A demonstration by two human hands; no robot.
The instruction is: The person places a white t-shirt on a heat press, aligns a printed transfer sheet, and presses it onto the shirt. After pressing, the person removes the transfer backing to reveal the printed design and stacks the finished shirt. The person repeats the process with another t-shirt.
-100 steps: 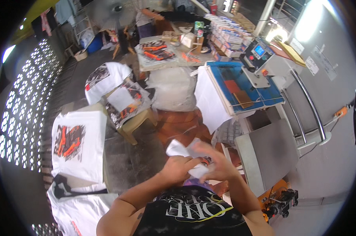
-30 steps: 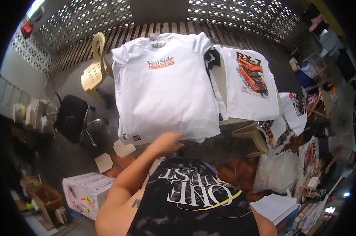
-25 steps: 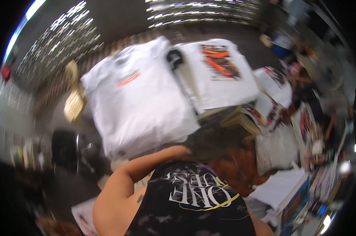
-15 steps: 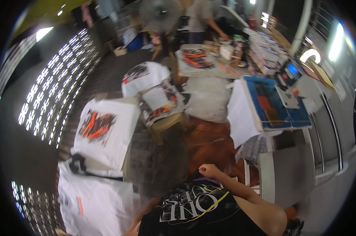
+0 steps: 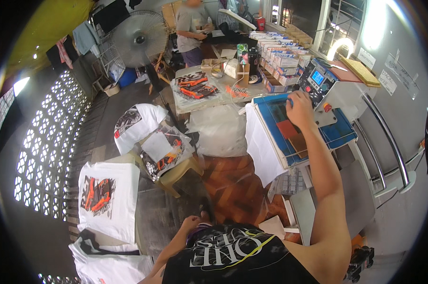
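Observation:
My right arm stretches forward over a heat press. My right hand [image 5: 300, 110] is above its blue platen [image 5: 270, 113], fingers apart and slightly bent, close to the control box [image 5: 318, 78] with its lit blue screen. Nothing shows in that hand. On the platen, beside my wrist, lie a red pad [image 5: 286, 129] and a brown pad [image 5: 298, 143]. White cloth [image 5: 262, 156] hangs from the platen's left side. Low by my waist, my left hand [image 5: 191, 222] is loosely closed, with no object visible in it.
At left lie a white printed T-shirt [image 5: 110, 196] and, on a tan stool [image 5: 180, 177], a printed sheet [image 5: 166, 146]. Farther off are a worktable [image 5: 185, 105] with another print, a standing fan [image 5: 139, 40], stacked boxes [image 5: 282, 57] and another person [image 5: 189, 31].
My right hand has gone from beside my body out to the heat press. The view has turned rightward. The other person has drawn their hand back from the table.

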